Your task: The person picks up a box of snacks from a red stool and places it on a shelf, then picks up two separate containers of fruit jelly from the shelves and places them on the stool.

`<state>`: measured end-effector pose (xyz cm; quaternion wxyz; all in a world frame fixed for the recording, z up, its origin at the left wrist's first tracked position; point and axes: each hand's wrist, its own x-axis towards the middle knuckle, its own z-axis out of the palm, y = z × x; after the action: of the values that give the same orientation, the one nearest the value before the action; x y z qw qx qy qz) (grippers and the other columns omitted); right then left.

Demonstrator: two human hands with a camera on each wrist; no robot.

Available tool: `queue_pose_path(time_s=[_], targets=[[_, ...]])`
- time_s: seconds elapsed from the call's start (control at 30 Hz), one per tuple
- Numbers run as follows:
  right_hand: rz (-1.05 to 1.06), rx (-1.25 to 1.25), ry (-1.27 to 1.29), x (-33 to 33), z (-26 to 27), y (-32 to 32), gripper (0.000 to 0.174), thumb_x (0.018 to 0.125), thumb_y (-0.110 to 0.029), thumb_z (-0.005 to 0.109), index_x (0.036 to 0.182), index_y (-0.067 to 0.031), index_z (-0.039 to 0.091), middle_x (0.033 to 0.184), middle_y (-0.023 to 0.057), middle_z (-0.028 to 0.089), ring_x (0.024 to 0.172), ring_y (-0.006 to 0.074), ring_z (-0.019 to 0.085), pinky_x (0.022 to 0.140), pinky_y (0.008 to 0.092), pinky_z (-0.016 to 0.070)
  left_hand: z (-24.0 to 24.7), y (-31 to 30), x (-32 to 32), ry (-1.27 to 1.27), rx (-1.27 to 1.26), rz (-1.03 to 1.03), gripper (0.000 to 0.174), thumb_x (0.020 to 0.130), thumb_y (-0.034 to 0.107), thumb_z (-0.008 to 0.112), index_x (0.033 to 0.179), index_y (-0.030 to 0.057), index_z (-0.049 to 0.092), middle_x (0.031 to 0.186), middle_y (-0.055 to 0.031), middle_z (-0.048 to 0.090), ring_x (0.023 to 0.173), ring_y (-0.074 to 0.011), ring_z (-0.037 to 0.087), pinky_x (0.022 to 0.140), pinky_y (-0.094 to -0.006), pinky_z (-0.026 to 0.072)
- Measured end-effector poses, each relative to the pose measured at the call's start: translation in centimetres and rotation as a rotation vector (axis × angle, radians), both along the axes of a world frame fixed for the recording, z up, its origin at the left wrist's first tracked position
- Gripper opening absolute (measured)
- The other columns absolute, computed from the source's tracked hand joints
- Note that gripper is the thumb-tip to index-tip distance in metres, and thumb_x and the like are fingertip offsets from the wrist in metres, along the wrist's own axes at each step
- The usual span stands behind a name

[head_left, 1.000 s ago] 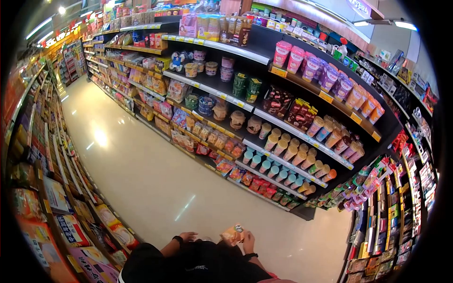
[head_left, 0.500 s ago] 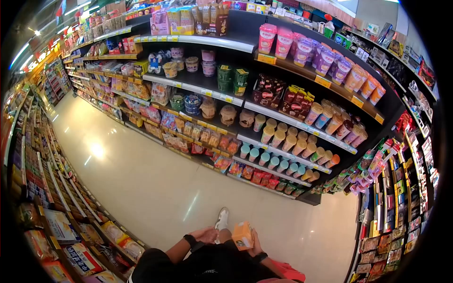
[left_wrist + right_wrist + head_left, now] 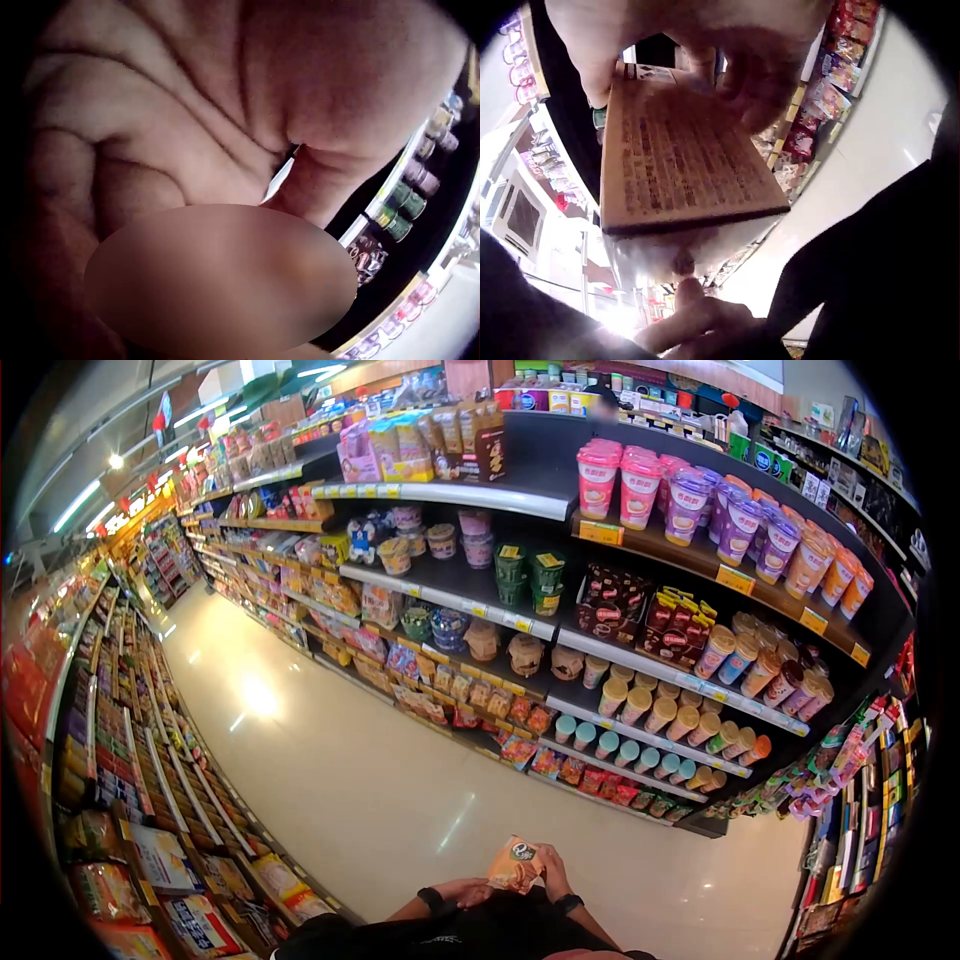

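Observation:
An orange snack box point(image 3: 515, 865) with a round dark-and-white logo is in my right hand point(image 3: 553, 872), low in front of my body. In the right wrist view the box point(image 3: 682, 161) shows a side full of small printed text, its far end gripped by the fingers point(image 3: 739, 82) of that hand. My left hand point(image 3: 465, 891) is at the box's left side; a fingertip point(image 3: 690, 291) of it reaches the near end. The left wrist view shows mostly the palm point(image 3: 187, 105), its lower part behind a blurred patch.
Ahead, a dark shelf unit carries pink and purple cups point(image 3: 640, 485), green tubs point(image 3: 512, 575), jars and lidded drink cups point(image 3: 640, 705). Packaged goods point(image 3: 170, 855) fill the shelf along my left. A pale shiny floor point(image 3: 380, 780) runs between, with more racks at right.
The box has tilted so its logo face turns upward, and the left hand has come up to it. The head view has shifted; a shoe seen half a second ago is out of sight.

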<state>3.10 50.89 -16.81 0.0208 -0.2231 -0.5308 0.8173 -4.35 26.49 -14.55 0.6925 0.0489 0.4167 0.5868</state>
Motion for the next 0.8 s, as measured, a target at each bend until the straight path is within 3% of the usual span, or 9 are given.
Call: queue_pose_path(time_s=[0.1,0.2,0.3,0.4,0.5,0.6,0.8], targets=[[0.042,-0.089,-0.023,-2.5,0.6,1.5,0.033,0.101,-0.032,0.047,0.11,-0.0017,0.055,0.102,0.0051,0.059,0.096,0.0127,0.059,0.086,0.029,0.048,-0.2,0.8,-2.5,0.018,-0.02,-0.016,0.036,0.103,0.033,0.036,0.09,0.0062,0.057,0.071,0.0017,0.055,0.048,-0.0045,0.05,0.039,-0.0166,0.0367],[0.054,-0.123,0.038,-4.9,0.8,3.2,0.032,0.101,-0.032,0.047,0.111,-0.0021,0.054,0.102,0.0041,0.058,0.096,0.0124,0.058,0.087,0.0281,0.0471,0.7,3.1,-4.6,0.039,-0.1,0.015,0.035,0.103,0.031,0.036,0.09,0.0068,0.057,0.063,0.0017,0.054,0.047,-0.0057,0.05,0.041,-0.0192,0.0383],[0.055,-0.094,0.117,-6.9,-0.1,5.5,0.033,0.101,-0.033,0.048,0.112,-0.0025,0.054,0.103,0.0037,0.058,0.098,0.0117,0.057,0.088,0.0267,0.0461,0.8,5.3,-7.9,-0.027,-0.157,-0.211,0.038,0.103,0.035,0.037,0.095,0.005,0.059,0.055,-0.0001,0.054,0.042,-0.0083,0.048,0.042,-0.0195,0.0404],[0.012,-0.06,0.145,-8.7,1.6,7.0,0.034,0.101,-0.034,0.048,0.114,-0.0026,0.054,0.103,0.0044,0.058,0.1,0.012,0.056,0.09,0.0259,0.0455,5.0,8.4,-11.7,0.136,-0.142,-0.523,0.04,0.102,0.035,0.037,0.096,0.0027,0.061,0.054,-0.0024,0.055,0.041,-0.0093,0.049,0.042,-0.0198,0.0402],[0.007,-0.026,0.159,-10.1,4.9,8.4,0.036,0.101,-0.034,0.047,0.117,-0.0026,0.054,0.104,0.0057,0.058,0.101,0.0134,0.056,0.09,0.0262,0.046,6.9,10.2,-14.4,0.207,-0.195,-0.595,0.044,0.101,0.036,0.037,0.094,0.0007,0.062,0.054,-0.004,0.054,0.041,-0.0101,0.047,0.042,-0.0213,0.0385],[0.029,-0.045,0.171,-11.7,7.2,9.4,0.037,0.102,-0.034,0.047,0.121,-0.0027,0.053,0.107,0.0074,0.059,0.102,0.0152,0.058,0.091,0.027,0.0471,7.4,11.4,-16.8,0.336,-0.173,-0.608,0.047,0.099,0.044,0.042,0.088,0.004,0.063,0.052,-0.0022,0.049,0.042,-0.0092,0.043,0.041,-0.0234,0.0341],[0.191,-0.098,0.198,-15.7,7.9,9.6,0.038,0.101,-0.034,0.047,0.122,-0.0028,0.053,0.109,0.0092,0.059,0.103,0.0165,0.059,0.091,0.0276,0.0481,9.7,10.3,-17.8,0.391,-0.076,-0.392,0.046,0.102,0.042,0.038,0.089,0.0036,0.06,0.049,-0.0007,0.045,0.038,-0.0074,0.036,0.038,-0.0227,0.0285]])
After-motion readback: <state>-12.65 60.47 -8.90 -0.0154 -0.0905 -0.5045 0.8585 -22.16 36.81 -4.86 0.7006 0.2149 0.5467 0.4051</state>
